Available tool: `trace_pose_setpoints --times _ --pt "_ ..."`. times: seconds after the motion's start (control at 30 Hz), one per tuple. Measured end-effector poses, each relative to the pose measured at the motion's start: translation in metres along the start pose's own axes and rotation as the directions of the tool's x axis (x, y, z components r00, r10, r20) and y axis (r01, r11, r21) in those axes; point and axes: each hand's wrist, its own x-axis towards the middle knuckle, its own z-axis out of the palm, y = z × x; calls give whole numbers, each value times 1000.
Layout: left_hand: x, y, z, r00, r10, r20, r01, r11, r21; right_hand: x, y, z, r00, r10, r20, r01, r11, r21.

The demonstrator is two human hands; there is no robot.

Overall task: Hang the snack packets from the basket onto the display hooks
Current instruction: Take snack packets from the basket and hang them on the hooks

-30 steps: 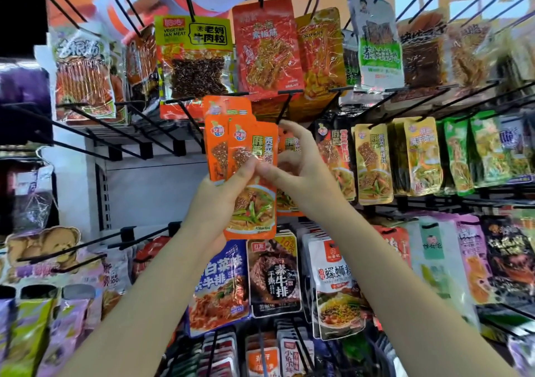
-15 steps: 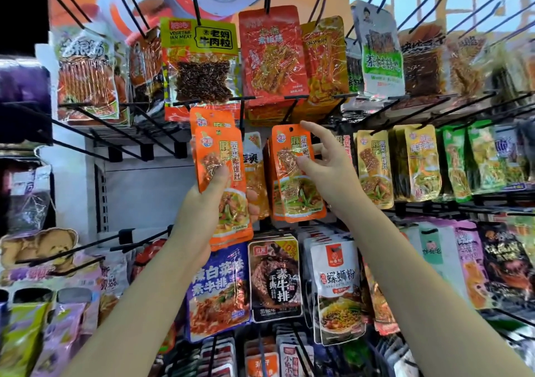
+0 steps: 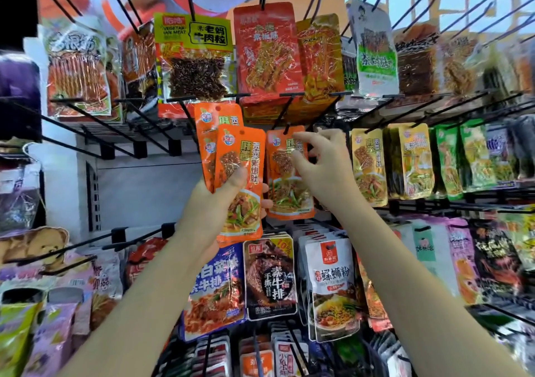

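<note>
My left hand (image 3: 215, 203) grips a small stack of orange snack packets (image 3: 240, 180), thumb across the front one, held up in front of the rack. Just to the right, one orange packet (image 3: 285, 174) hangs on a black display hook (image 3: 282, 116). My right hand (image 3: 321, 165) is beside that hanging packet with fingers loosely spread, thumb and forefinger near its upper right corner, holding nothing. The basket is out of view.
Black hooks (image 3: 95, 122) jut toward me at left, several of them bare. Yellow packets (image 3: 369, 165) and green packets (image 3: 463, 156) hang to the right, red and yellow packets (image 3: 266, 52) above, dark and white packets (image 3: 270, 278) below.
The right hand took one orange packet from the left hand's stack, carried it right and hung it on the hook, then let go. The left hand stayed holding the others.
</note>
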Motion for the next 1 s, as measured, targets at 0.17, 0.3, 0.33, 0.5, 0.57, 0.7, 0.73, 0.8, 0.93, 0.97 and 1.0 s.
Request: trace_pose_setpoints --times 0.17,0.3,0.33,0.5,0.57,0.7,0.73,0.8,0.93,0.97,1.0 --pt "4 -2 8 998 46 -47 -46 999 1 -12 -17 -4 999 -38 6 36 977 211" --pt "2 -4 20 994 84 -66 -83 996 15 -19 -22 5 976 26 217 -118 898 423" --pt "1 -4 20 995 79 -64 -78 997 12 -18 -20 5 980 55 193 -137 883 448" --pt "0 -1 9 989 42 -144 -34 998 54 -5 -11 -3 980 171 97 -197 843 500" --pt "-2 2 7 993 38 -114 -37 999 14 -3 -8 -5 990 137 35 -136 859 493" --pt "-5 5 6 995 40 -96 -38 999 17 2 -6 -3 998 65 11 -62 869 491" --pt "-5 4 6 995 40 -95 -39 999 17 5 -4 -1 998 57 -2 -50 883 466" --pt "-5 5 6 995 35 -94 -34 999 19 12 -1 3 999 46 -10 -37 900 434" --pt "-5 6 3 997 -6 -74 6 1000 4 22 2 10 996 84 -6 -74 912 404" --pt "-5 6 2 998 -18 -59 18 1000 4 23 3 11 995 100 1 -93 919 384" --pt "-4 5 0 999 -27 -46 27 1000 1 24 4 12 993 114 7 -109 932 347"
